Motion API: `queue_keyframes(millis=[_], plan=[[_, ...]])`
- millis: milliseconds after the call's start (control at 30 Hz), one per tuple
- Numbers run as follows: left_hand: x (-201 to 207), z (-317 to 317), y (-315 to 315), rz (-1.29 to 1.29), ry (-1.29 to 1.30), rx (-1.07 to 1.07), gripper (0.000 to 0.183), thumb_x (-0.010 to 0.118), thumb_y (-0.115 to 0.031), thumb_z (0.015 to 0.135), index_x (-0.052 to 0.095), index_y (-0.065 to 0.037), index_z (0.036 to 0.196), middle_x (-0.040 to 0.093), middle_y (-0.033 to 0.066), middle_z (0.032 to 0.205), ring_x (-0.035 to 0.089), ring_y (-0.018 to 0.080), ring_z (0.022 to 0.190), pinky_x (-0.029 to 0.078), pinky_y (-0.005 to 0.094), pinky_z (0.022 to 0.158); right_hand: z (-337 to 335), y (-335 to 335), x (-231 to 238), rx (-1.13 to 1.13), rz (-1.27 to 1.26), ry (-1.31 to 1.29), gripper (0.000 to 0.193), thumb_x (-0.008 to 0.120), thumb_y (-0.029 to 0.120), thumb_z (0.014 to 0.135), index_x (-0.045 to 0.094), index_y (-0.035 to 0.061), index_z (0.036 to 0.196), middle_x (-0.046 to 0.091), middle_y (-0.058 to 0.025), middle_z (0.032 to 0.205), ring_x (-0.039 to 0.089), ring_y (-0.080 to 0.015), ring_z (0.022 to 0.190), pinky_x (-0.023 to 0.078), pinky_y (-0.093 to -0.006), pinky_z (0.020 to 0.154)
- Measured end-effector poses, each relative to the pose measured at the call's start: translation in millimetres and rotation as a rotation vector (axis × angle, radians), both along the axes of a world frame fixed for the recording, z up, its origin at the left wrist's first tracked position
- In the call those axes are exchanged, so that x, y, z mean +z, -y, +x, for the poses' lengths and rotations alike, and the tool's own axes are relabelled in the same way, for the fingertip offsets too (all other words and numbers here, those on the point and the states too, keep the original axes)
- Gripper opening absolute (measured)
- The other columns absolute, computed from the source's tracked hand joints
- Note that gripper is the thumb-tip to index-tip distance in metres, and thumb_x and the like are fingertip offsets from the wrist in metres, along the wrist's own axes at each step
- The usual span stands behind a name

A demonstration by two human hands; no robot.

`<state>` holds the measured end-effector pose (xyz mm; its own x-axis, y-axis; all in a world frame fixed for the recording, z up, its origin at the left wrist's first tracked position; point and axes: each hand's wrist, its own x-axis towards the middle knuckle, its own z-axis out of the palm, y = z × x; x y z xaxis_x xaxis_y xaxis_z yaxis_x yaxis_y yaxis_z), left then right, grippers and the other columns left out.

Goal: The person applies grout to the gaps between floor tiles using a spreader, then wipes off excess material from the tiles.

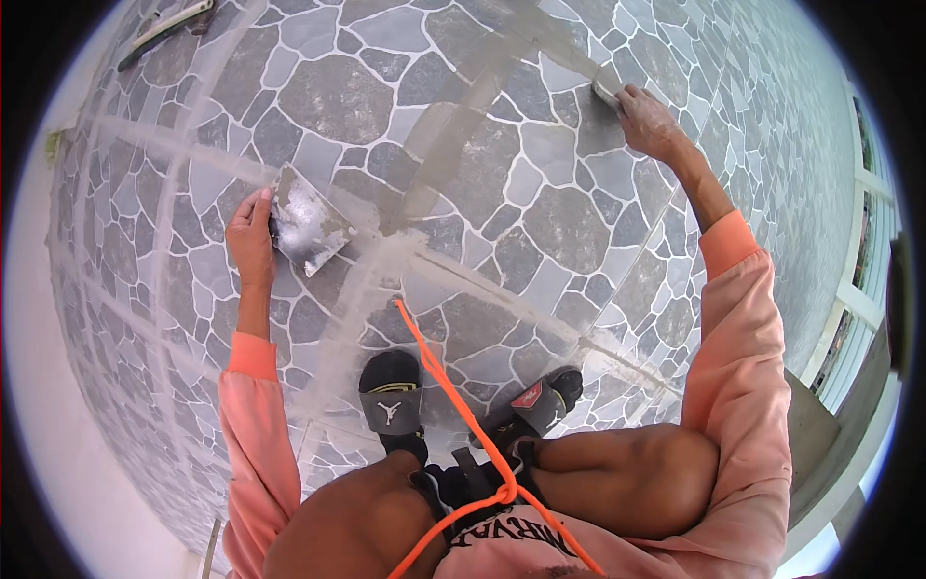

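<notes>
My left hand (pixel 251 236) is closed on a wide metal scraper (pixel 313 227), whose smeared, shiny blade lies close over the floor next to a pale grout line. Far off to the right, my right hand (pixel 653 123) grips a small flat tool (pixel 608 89) with a pale edge, pressed down at a joint between the tiles; its exact kind is hard to make out. Between my hands, damp-looking grey grout (pixel 453 135) runs along a joint and smears over the stone-patterned floor tiles (pixel 550 227).
A long tool with a pale handle (pixel 164 34) lies at the far left. My sandalled feet (pixel 391 391) rest on the tiles close to me. An orange cord (pixel 453 396) hangs from my neck. White wall (pixel 106 463) borders the left; a railing (pixel 854 299) stands at right.
</notes>
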<state>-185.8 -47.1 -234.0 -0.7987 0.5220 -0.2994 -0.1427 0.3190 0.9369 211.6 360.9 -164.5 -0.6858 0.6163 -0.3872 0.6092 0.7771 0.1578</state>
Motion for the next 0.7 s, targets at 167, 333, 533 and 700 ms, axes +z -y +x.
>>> queue_keyframes(millis=[167, 333, 533, 700], plan=[[-6, 3, -7, 0.07, 0.051, 0.002, 0.027, 0.065, -0.018, 0.091, 0.066, 0.004, 0.106, 0.066, 0.0029, 0.094, 0.057, 0.0058, 0.082, 0.045, 0.0198, 0.074, 39, 14, -22, 0.003, 0.191, 0.125, 0.026, 0.053, 0.006, 0.083, 0.056, -0.0005, 0.108, 0.055, -0.0179, 0.11, 0.055, -0.0364, 0.105, 0.048, -0.0442, 0.089], [-5, 1, -3, 0.015, 0.009, -0.002, 0.028, 0.065, -0.018, 0.091, 0.066, 0.004, 0.107, 0.066, 0.0031, 0.094, 0.057, 0.0063, 0.082, 0.045, 0.0202, 0.074, 68, -2, 3, -0.13, -0.113, -0.131, 0.021, 0.053, 0.005, 0.084, 0.055, -0.0007, 0.104, 0.056, -0.0179, 0.103, 0.056, -0.0367, 0.099, 0.046, -0.0434, 0.089], [-7, -3, -1, 0.062, 0.055, 0.006, 0.029, 0.064, -0.019, 0.092, 0.065, 0.004, 0.109, 0.066, 0.0041, 0.097, 0.058, 0.0078, 0.084, 0.046, 0.0212, 0.076, 99, 14, 0, -0.061, -0.027, 0.009, 0.03, 0.053, 0.004, 0.08, 0.056, 0.0, 0.11, 0.055, -0.0185, 0.112, 0.054, -0.0365, 0.108, 0.048, -0.0432, 0.09], [-7, 1, -3, 0.094, 0.101, 0.012, 0.029, 0.064, -0.018, 0.092, 0.065, 0.004, 0.11, 0.067, 0.0044, 0.097, 0.059, 0.0083, 0.084, 0.046, 0.0218, 0.075, 115, 31, -20, -0.113, 0.179, 0.158, 0.027, 0.049, 0.003, 0.081, 0.056, -0.0008, 0.107, 0.055, -0.0177, 0.108, 0.054, -0.0375, 0.105, 0.047, -0.0454, 0.09]])
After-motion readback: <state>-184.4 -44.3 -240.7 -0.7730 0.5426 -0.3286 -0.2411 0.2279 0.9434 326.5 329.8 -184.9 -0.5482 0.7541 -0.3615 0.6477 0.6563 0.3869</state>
